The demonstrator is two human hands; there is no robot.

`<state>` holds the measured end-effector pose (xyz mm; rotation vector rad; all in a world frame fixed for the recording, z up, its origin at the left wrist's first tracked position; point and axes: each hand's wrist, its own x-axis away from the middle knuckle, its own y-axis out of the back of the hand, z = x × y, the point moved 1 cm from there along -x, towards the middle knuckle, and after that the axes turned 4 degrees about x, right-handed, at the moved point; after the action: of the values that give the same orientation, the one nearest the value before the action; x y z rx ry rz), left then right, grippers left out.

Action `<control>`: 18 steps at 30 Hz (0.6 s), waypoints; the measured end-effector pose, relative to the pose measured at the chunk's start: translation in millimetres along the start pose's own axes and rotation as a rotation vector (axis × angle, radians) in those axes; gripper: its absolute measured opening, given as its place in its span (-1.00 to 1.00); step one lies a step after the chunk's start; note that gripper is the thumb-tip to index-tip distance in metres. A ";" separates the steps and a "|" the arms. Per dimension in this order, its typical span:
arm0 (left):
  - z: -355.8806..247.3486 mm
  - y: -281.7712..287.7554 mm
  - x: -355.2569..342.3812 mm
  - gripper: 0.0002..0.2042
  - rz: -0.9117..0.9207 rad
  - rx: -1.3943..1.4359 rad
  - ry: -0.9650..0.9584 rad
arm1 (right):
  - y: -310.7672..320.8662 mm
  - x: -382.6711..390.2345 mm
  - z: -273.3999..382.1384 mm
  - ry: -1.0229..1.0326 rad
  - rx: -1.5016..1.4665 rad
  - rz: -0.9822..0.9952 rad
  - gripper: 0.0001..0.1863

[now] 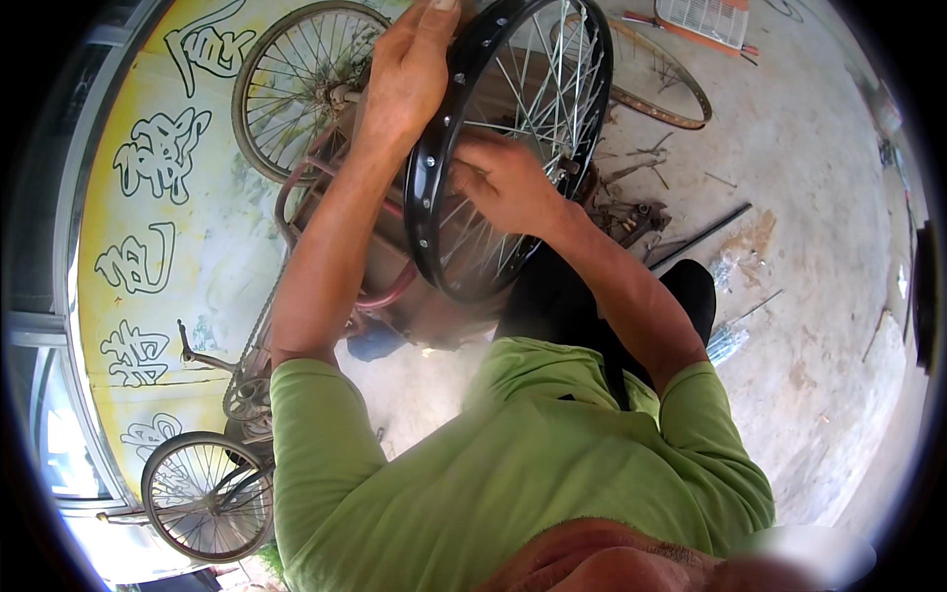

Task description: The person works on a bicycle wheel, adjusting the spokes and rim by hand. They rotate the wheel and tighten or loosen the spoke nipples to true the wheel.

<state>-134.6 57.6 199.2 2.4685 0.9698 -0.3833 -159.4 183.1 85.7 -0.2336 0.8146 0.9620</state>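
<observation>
A black bicycle wheel rim (424,232) stands tilted in front of me, with silvery spokes (533,104) crossing inside it. Around its upper left edge my left hand (406,79) is closed, the thumb lying along the outer side. My right hand (508,183) reaches in among the spokes, its fingers curled together against the inner edge of the rim. What those fingertips pinch is hidden. Close by the right wrist, a hub (567,168) shows where spokes meet.
Left of me stands an old tricycle with a spoked wheel (311,94), a reddish frame tube (390,294) and a smaller wheel (209,496). A bare rim (671,118), metal parts (636,222), a dark bar (702,237) and a white-and-orange crate (702,22) lie on the concrete floor.
</observation>
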 end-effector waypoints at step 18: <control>-5.7 -8.6 -20.0 -0.55 0.033 -0.121 -0.107 | -4.9 27.1 7.5 0.126 0.192 -0.403 -0.71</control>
<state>-154.3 54.7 209.7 2.3272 0.8810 -0.4282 -143.2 201.5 70.9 -0.2804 0.9262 0.4910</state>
